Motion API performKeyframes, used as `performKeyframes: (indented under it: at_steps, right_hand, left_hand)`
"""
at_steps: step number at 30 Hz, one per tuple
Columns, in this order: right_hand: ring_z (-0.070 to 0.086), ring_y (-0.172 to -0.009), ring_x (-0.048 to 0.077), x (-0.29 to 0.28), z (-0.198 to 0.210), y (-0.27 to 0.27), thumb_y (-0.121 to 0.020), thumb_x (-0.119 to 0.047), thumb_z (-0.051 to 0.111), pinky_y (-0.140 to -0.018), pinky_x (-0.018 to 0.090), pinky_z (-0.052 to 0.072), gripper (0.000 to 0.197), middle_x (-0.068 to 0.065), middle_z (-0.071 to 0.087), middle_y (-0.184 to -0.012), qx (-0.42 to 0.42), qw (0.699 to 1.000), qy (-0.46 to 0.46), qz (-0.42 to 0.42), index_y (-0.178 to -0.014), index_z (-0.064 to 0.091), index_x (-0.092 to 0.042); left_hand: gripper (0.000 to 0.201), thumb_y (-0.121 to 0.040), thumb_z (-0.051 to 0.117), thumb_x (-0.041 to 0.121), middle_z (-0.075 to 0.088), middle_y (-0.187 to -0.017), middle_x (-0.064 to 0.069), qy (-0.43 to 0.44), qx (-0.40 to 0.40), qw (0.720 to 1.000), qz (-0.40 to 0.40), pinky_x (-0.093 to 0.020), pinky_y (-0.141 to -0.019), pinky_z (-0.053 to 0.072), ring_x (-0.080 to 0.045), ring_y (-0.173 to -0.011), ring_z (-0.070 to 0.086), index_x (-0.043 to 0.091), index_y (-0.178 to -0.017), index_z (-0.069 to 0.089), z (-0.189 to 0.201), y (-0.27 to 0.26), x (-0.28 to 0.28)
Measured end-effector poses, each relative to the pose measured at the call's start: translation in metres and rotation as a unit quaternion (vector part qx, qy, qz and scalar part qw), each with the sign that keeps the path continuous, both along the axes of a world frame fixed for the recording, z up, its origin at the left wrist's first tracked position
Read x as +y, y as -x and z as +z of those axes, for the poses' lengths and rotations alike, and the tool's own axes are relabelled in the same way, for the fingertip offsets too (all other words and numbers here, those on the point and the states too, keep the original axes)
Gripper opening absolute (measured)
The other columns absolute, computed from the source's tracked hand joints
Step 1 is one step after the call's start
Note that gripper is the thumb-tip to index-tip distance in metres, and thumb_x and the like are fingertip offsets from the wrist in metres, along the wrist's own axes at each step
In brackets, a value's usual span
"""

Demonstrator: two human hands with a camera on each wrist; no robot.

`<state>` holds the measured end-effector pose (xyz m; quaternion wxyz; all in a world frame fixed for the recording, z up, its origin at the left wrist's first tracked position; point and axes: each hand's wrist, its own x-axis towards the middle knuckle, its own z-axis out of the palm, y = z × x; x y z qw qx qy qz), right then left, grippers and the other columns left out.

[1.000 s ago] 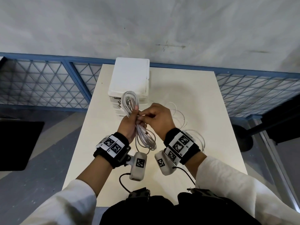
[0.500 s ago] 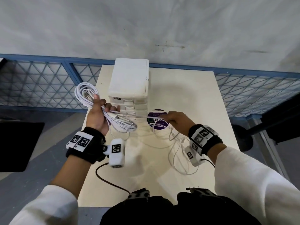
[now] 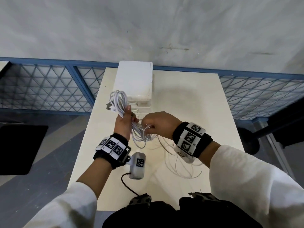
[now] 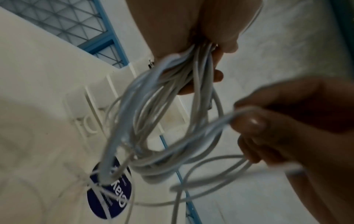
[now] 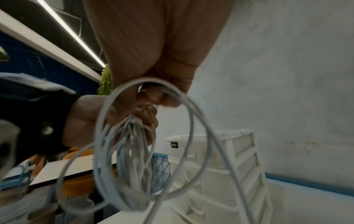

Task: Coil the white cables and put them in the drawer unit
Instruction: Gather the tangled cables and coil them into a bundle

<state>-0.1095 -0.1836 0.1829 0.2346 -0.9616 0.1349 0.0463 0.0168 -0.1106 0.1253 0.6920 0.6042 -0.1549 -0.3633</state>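
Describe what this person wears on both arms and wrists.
Both arms wear loose white long sleeves pushed up the forearm. Each wrist carries a black band: the left wristband and right wristband bear white tiles with black square-code markers. A pale grey camera pod with its own marker and a black cable hangs below the left.

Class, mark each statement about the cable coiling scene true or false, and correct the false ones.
1. The left hand grips a bundle of coiled white cables. True.
2. The right hand rests flat on the cream table. False: it pinches a cable loop beside the bundle.
3. The bundle lies inside the white plastic drawer unit. False: it is held above the table.
4. Loose thin white cable lies on the table. True.
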Motion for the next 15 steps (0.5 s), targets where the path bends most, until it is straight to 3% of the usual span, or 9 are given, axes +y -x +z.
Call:
performKeyframes:
  at_steps: [3,5,7,9,12,15]
  right_hand:
    - [0.049,-0.064,0.026,0.006,0.006,-0.003,-0.072,-0.031,0.074,-0.050,0.029,0.026,0.048,-0.006,0.049,-0.068,0.004,0.997,0.014,-0.074,-0.094,0.034,-0.016]
    - [0.048,-0.064,0.025,0.008,0.008,-0.004,-0.065,-0.036,0.078,-0.051,0.028,0.026,0.062,-0.003,0.059,-0.074,0.007,0.996,0.032,-0.082,-0.103,0.035,-0.013]
    - [0.044,-0.065,0.023,0.007,0.008,-0.002,-0.059,-0.044,0.081,-0.053,0.029,0.025,0.076,0.004,0.060,-0.078,0.008,0.995,0.046,-0.091,-0.109,0.035,-0.010]
    - [0.047,-0.068,0.025,0.005,0.005,-0.001,-0.049,-0.051,0.083,-0.061,0.029,0.028,0.087,0.006,0.061,-0.081,-0.006,0.993,0.054,-0.103,-0.108,0.036,-0.009]
    - [0.056,-0.078,0.027,0.002,-0.003,0.001,-0.040,-0.053,0.086,-0.071,0.031,0.032,0.090,0.004,0.065,-0.089,-0.019,0.992,0.029,-0.118,-0.102,0.037,-0.011]
    - [0.057,-0.074,0.024,-0.005,-0.006,0.002,-0.036,-0.052,0.087,-0.069,0.030,0.036,0.087,0.002,0.064,-0.083,-0.010,0.990,-0.015,-0.141,-0.092,0.031,-0.018]
  left_hand:
    - [0.039,-0.094,0.044,0.029,0.053,-0.049,0.000,-0.015,0.004,0.999,-0.036,-0.024,-0.055,0.045,-0.008,-0.044,0.052,0.011,-0.060,0.049,0.002,0.011,-0.001]
    - [0.037,-0.094,0.044,0.028,0.061,-0.049,0.002,-0.046,-0.019,0.996,-0.068,-0.024,-0.058,0.049,-0.007,-0.047,0.058,0.013,-0.062,0.056,0.004,0.014,0.000]
    - [0.036,-0.094,0.043,0.027,0.063,-0.043,0.007,-0.085,-0.075,0.988,-0.108,-0.019,-0.052,0.047,-0.001,-0.044,0.058,0.016,-0.063,0.057,0.007,0.016,0.001]
    - [0.036,-0.094,0.043,0.025,0.060,-0.040,0.003,-0.115,-0.125,0.976,-0.140,-0.020,-0.050,0.043,0.000,-0.039,0.055,0.016,-0.062,0.054,0.010,0.019,0.001]
    - [0.037,-0.093,0.045,0.029,0.054,-0.050,-0.001,-0.147,-0.158,0.962,-0.165,-0.016,-0.046,0.041,-0.002,-0.038,0.050,0.015,-0.059,0.050,0.016,0.025,0.002]
    - [0.037,-0.092,0.047,0.033,0.053,-0.041,0.007,-0.125,-0.093,0.969,-0.194,-0.015,-0.046,0.041,-0.002,-0.037,0.049,0.019,-0.058,0.051,0.018,0.032,0.005]
